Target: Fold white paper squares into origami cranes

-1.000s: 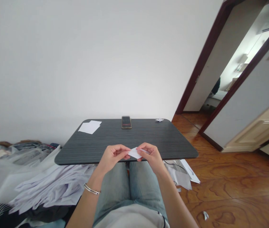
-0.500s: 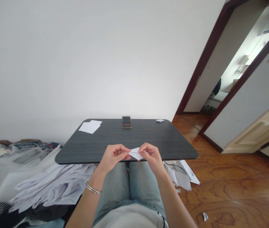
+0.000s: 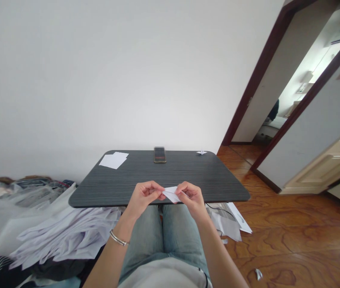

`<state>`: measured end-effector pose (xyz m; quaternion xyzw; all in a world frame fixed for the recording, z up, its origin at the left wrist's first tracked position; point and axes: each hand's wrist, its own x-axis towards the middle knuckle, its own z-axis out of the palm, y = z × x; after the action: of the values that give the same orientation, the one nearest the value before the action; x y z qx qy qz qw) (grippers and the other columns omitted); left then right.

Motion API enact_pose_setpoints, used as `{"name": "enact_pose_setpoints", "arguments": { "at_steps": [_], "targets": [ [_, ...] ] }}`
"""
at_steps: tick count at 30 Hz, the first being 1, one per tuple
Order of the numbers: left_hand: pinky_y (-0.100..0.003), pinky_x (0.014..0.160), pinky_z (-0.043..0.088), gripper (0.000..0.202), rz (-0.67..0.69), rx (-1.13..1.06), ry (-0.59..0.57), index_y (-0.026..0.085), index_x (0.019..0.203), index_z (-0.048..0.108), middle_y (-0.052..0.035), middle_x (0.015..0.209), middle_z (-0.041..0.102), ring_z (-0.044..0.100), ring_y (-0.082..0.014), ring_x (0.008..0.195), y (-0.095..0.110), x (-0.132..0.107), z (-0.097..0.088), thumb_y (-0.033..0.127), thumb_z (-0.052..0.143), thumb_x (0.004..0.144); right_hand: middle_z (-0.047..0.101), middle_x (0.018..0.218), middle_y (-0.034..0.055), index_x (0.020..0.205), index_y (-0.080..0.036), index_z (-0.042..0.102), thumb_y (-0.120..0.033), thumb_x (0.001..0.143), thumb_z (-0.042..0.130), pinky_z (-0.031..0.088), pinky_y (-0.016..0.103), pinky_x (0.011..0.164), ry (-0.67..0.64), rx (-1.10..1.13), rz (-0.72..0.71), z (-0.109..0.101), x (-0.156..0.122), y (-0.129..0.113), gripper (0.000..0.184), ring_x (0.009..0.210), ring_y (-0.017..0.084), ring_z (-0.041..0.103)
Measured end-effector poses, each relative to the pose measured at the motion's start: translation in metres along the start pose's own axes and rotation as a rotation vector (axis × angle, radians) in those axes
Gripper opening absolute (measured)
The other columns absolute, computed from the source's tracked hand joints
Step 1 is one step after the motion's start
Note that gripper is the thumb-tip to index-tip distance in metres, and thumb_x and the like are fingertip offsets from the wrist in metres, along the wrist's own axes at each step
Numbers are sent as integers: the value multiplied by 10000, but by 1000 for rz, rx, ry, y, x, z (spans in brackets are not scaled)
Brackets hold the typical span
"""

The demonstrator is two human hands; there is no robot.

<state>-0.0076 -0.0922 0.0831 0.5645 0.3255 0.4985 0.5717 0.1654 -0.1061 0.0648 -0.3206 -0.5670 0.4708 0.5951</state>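
Observation:
A small folded piece of white paper (image 3: 170,194) is held up between my hands, just over the near edge of the dark table (image 3: 139,172). My left hand (image 3: 145,195) pinches its left corner with thumb and forefinger. At the right side, my right hand (image 3: 190,197) grips the paper the same way, its fingers covering that end. One crease runs across the visible face. A folded white paper figure (image 3: 201,152) stands at the table's far right corner. White paper sheets (image 3: 114,160) lie overlapping at the far left.
A phone (image 3: 159,155) rests at the table's back edge by the wall. Piled clothes and plastic bags (image 3: 46,228) lie to the left. Papers and a cable (image 3: 225,222) show below the table's right side. A paper scrap (image 3: 258,274) lies on the wooden floor.
Almost nothing differs. Both hands keep their pinch on the folded paper, which has tilted very slightly; the whole view has shifted a little.

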Motion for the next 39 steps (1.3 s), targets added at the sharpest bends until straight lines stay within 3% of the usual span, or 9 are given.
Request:
{"name": "enact_pose_setpoints", "arguments": {
  "at_steps": [8,13,18,23,30,34,39],
  "targets": [
    [-233,603,519,93,52,33,27,133,686,677,-30,617,684,639,-134,581,2,0,2,222,695,665,573,600,-10,680,-199,599,-317,736,634,418,241,507,3,22,-43,-2,0,1,135,524,123,515],
    [-252,660,540,72,142,187,28,135,732,685,-54,714,710,674,-164,665,7,-4,2,185,637,713,611,614,-13,805,-212,580,-444,756,601,473,265,525,-16,80,82,-3,1,-7,238,541,148,567],
    [-262,667,555,81,183,309,39,127,728,684,-56,725,714,681,-171,663,11,-5,5,159,611,716,575,536,-22,635,-166,583,-462,702,660,478,233,480,-17,5,251,-1,5,-13,312,481,110,528],
    [-262,677,554,88,178,303,28,119,752,680,-60,738,712,680,-168,670,7,-5,4,158,606,724,548,510,-42,630,-153,606,-405,625,737,492,211,480,-9,41,312,-1,6,-12,285,489,86,497],
    [-261,691,533,125,138,222,3,121,805,653,-54,773,674,648,-160,721,1,-3,5,225,641,735,583,508,-28,599,-146,619,-364,612,754,472,214,474,15,72,279,0,5,-9,258,480,93,513],
    [-219,586,511,168,59,179,56,124,743,625,-14,676,637,606,-121,603,0,-1,14,276,683,702,605,519,-16,587,-152,600,-357,611,756,461,227,484,34,61,256,3,5,-7,258,489,109,534],
    [-209,554,496,172,36,175,125,127,689,626,-2,593,639,603,-118,551,-5,2,21,287,688,691,614,539,-10,609,-159,600,-349,652,724,417,232,496,91,-33,166,5,3,-5,231,487,113,524]
  ]
}}
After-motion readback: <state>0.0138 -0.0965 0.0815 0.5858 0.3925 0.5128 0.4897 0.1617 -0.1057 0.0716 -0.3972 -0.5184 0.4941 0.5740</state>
